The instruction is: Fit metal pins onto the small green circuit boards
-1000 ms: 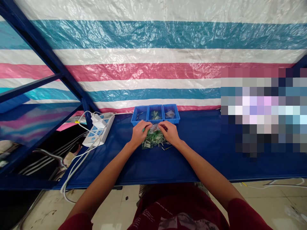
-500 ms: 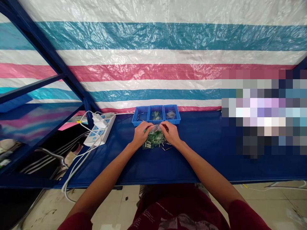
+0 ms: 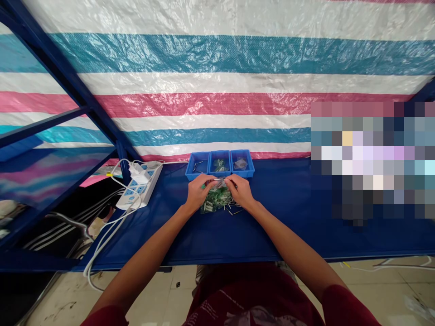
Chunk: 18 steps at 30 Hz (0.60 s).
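My left hand (image 3: 198, 192) and my right hand (image 3: 242, 190) face each other over the table, thumbs and fingers pinched. Between them they hold a small clear plastic bag (image 3: 220, 183) by its two sides; a thin bright line runs along its upper edge, too small to make out. Beneath and in front of the hands lies a heap of small green-tinted bags (image 3: 217, 199) with short pale pieces inside. Several loose thin metal pins (image 3: 234, 209) are scattered at the heap's right side, below my right hand.
Behind my hands stand a blue bin with a few thin metal pieces (image 3: 189, 172), a middle bin with green-tinted bags (image 3: 219, 165) and a right bin with clear bags (image 3: 241, 163). A white power strip (image 3: 144, 185) with trailing cables (image 3: 102, 244) lies left. Pixelation hides the right.
The whole view has shifted slightly. Both hands keep their pinch on the clear bag, with little visible movement of the fingers.
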Tool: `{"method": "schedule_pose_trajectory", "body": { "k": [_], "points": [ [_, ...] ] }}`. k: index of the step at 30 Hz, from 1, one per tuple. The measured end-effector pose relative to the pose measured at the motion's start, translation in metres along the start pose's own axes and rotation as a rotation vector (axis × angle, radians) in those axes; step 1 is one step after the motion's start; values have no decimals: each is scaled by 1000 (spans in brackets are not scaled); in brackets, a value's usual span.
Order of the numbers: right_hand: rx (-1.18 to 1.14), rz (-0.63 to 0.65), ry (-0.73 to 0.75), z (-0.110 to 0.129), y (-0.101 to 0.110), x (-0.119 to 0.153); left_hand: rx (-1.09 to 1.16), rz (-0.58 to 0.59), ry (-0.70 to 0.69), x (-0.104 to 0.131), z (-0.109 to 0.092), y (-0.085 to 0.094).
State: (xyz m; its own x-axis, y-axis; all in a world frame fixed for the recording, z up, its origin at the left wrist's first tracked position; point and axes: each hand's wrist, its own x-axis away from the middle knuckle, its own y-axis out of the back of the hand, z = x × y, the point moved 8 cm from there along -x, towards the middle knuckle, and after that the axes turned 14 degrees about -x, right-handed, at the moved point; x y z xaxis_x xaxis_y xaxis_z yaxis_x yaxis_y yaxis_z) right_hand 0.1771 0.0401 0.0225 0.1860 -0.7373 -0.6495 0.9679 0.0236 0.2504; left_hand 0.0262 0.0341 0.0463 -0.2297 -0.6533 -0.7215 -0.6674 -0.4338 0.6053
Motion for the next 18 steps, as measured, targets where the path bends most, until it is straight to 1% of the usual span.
{"method": "schedule_pose_trajectory", "body": {
  "k": [4, 11, 18],
  "points": [
    [11, 10, -9, 0, -1, 0, 4, 12, -14, 0, -3, 0],
    [4, -2, -11, 4, 1, -1, 31, 94, -41, -1, -8, -5],
    [-1, 8, 44, 9, 0, 1, 92, 129, 0, -1, -8, -6]
  ]
}}
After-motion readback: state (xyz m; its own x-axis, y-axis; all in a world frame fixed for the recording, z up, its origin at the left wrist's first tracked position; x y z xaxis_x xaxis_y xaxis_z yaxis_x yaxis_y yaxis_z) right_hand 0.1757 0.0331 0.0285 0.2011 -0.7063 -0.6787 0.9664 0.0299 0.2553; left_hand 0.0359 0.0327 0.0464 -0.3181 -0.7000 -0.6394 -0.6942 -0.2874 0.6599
